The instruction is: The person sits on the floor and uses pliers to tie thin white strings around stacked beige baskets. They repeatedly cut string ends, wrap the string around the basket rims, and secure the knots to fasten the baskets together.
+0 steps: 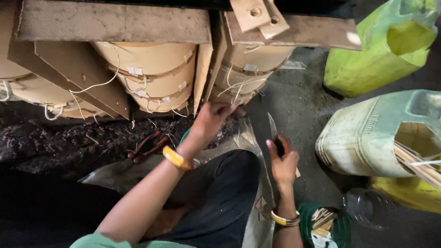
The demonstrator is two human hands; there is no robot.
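My right hand [282, 160] grips a knife [272, 127] with its blade pointing up and away from me, over the dark floor. My left hand [212, 120] reaches forward with its fingers pinched together near the bottom of the stacked tan rolls [151, 73]; what it pinches is too small to tell. Both wrists wear yellow bangles [177, 158]. My knee in dark cloth [225, 183] sits between the two arms.
Flat brown boards [115, 23] lean on the rolls tied with white string. A cut-open pale green jerrycan [367, 138] holding thin sticks stands at right, with a lime green sack [381, 50] behind it. A small green basket [326, 227] lies by my right wrist. A plastic sheet [250, 138] covers the floor.
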